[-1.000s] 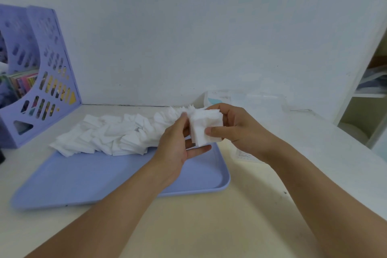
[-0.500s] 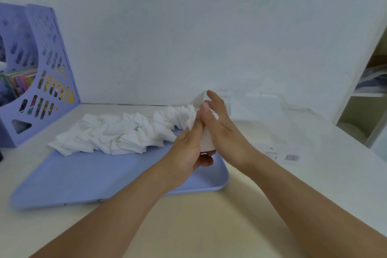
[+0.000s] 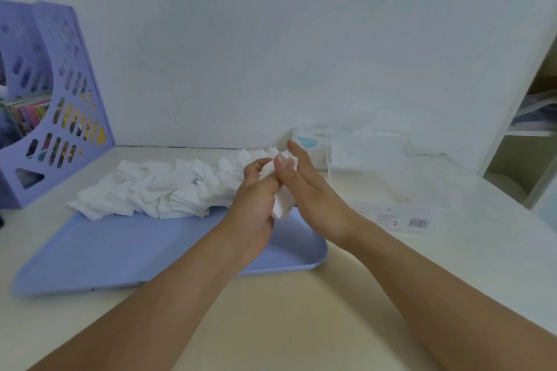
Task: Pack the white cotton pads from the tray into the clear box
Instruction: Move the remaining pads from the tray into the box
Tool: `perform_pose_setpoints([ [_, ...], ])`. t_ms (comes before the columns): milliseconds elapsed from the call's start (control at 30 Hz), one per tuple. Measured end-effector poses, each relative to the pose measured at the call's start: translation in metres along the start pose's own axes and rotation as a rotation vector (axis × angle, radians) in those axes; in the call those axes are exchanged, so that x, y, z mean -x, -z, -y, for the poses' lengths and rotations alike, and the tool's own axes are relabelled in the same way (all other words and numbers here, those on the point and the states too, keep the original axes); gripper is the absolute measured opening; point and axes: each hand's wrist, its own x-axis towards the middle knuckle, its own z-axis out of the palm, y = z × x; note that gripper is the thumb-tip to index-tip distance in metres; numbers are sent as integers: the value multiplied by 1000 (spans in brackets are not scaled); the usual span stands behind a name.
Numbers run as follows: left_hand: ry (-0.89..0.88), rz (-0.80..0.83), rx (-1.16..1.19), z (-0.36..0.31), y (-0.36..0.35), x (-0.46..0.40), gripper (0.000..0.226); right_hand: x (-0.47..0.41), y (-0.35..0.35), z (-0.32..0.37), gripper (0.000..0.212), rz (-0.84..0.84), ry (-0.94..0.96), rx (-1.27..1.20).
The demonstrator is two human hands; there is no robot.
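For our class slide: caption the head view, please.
Both hands squeeze a stack of pads above the tray, clear box waiting behind.

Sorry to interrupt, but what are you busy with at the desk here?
A person holds a small stack of cotton pads between the left hand and right hand, above the blue tray. Most pads still lie heaped on the tray. The clear box sits beyond, by the wall.

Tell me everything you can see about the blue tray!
The blue tray is a flat, pale lavender-blue rectangle with rounded corners and a low raised rim; it looks like smooth plastic. It lies flat on the cream table, at an angle to its front edge. A long heap of white cotton pads covers its far side, while the near part is bare. The person's left forearm reaches over it.
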Motion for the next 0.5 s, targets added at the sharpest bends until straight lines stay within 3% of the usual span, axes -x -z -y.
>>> perform_pose_setpoints([
  [100, -75, -82, -31, 0, -6, -5, 67, -6, 17, 8, 45, -9, 82, 65],
  [167, -135, -116, -145, 0, -12, -7, 77, -7, 35, 12, 39, -46, 90, 51],
  [267, -161, -91, -289, 0, -26, -12, 50, -1, 63, 13, 36, 13, 38, 27],
  [333, -266, -35, -416, -1, -38, -15, 33, 4, 83, 17, 33, 7, -22, 25],
  [433, -471, 72, -671, 5, -45, -27, 45, 8, 130, 16, 33, -273, -79, 15],
  [500, -527, 213, -1127, 14, -40, -37, 66, 16, 166, 9, 40, -528, -155, 90],
])
